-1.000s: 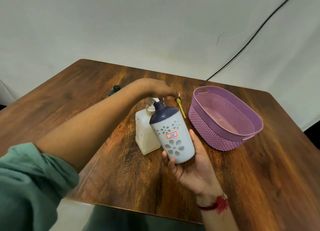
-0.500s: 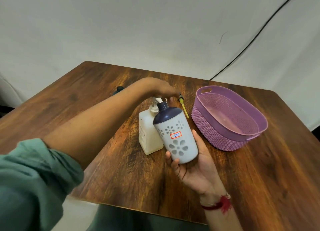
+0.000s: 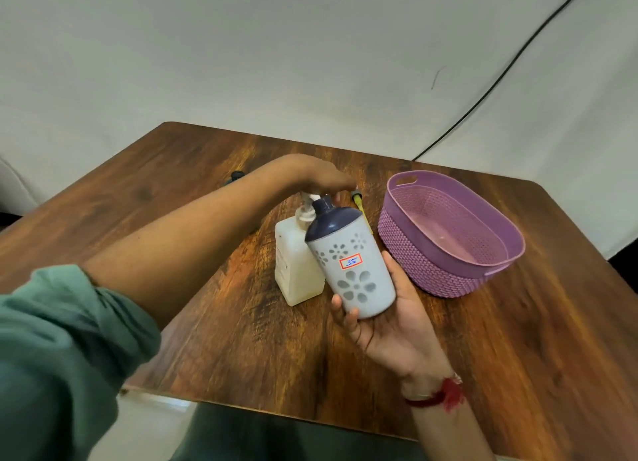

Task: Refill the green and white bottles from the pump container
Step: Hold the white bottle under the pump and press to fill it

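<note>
Nearest the camera, the right hand (image 3: 390,326) cradles the white bottle (image 3: 352,267) from below. The base sits in the palm and the fingers curl round the lower body, so the bottle is lifted off the table (image 3: 241,339). Its long axis leans up, away and toward the left hand, and the dark uncapped neck points at the spout of the pump container (image 3: 295,270). That container stands upright just left of the right hand, touching or nearly touching the bottle's side. Above it the left hand (image 3: 310,174) lies palm down on the pump head with fingers stretched out, apparently pressing rather than gripping. I judge the white bottle's fill to be under way. No stream shows, and the opaque wall hides the level, so how full it is cannot be told. No green bottle can be made out, so that half looks undone. Just past the left fingertips lies a thin yellow stick (image 3: 360,205). A small dark thing (image 3: 236,176) sits beyond the left forearm. The purple basket (image 3: 511,239) stands right of both hands.
</note>
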